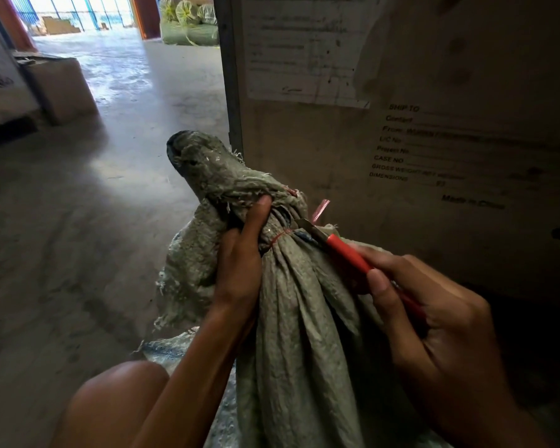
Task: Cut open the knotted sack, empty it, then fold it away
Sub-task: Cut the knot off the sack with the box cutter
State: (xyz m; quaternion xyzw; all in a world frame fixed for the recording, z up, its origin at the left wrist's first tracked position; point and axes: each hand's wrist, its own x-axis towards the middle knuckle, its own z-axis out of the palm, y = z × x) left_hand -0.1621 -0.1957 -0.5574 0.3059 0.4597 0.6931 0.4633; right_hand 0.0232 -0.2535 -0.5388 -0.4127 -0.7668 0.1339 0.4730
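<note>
A bare knee [117, 402] sits closest to the camera at the lower left, beside the person's left forearm. Just past it stands a grey-green woven sack [304, 334], upright on a concrete floor [78, 221], its cloth gathered into pleats that rise to a tied neck. The left hand [240, 270] is wrapped around that neck from the left side, fingers curled and thumb pressed on the bunched cloth just above a thin red string [277, 236] that circles the neck. Above the grip, the loose top of the sack flops up and to the left in a frayed, rumpled lump.

The right hand [434, 318] is closed around the red handle of a utility knife [343, 250], thumb laid along the handle. The short metal blade points up and left and touches the neck of the sack on its right side, close to the red string. A scrap of pink plastic tape [320, 210] sticks up just beyond the blade.

Directly behind the sack stands a large cardboard carton [434, 156] printed with shipping text. Far back, near a bright doorway, more green sacks [188, 24] are piled.
</note>
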